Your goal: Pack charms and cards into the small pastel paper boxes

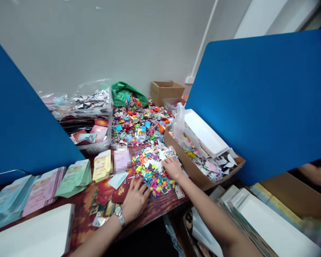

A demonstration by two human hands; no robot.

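Head view: bare hands at a loaded table (81,210), with the coloured pieces (155,182) piled near its front edge.
The left hand (135,200) lies spread, palm down, between red cards (105,191) and the pile; the right hand (173,169) reaches into the pile, and from here I cannot tell whether it grips anything. A clear bin (96,147) holds cards; a cardboard box (186,162), just beyond the pile, holds cut-outs and a white tray (204,132). Tabletop shows between the red cards and a white box (29,232).

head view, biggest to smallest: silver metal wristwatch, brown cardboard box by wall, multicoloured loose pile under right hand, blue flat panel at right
Blue flat panel
Multicoloured loose pile
Brown cardboard box
Silver metal wristwatch
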